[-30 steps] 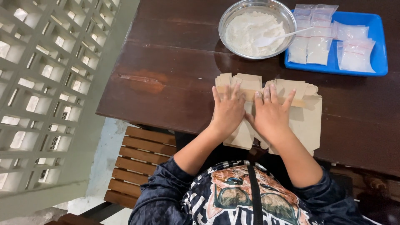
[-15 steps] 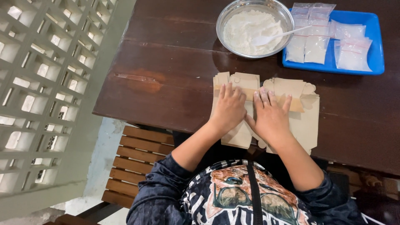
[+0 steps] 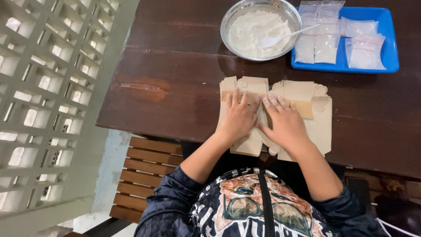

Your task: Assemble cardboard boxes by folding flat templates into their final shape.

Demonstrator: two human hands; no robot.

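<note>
- The left hand [image 3: 239,117] lies flat, palm down, fingers spread and straight, pressing on the left part of a flat tan cardboard box blank [image 3: 318,127]; it grips nothing.
- The right hand [image 3: 286,122] lies just beside it, also flat and open, fingers pointing away from the person, pressing the middle of the same blank; the thumbs nearly meet.
- Compared with a second ago, both hands sit a little nearer to each other and nearer the person's side of the blank, so more of the far flaps shows beyond the fingertips. The blank itself has kept its place on the bench [image 3: 175,87]. I judge this to be flattening or creasing the card, with no flap raised yet.
- The near edge of the blank, under the wrists, hangs slightly past the bench edge, over the person's lap.
- Beyond the fingertips, well apart, stands a metal bowl [image 3: 228,26] of white powder with a white spoon [image 3: 280,38] resting in it.
- Beyond and to the right of the right hand is a blue tray [image 3: 390,44] holding small clear bags [image 3: 326,44] of white powder.
- Left of the left hand is bare dark wood up to the bench's left edge, the widest open room; a slatted wooden seat [image 3: 144,175] lies below that edge.
</note>
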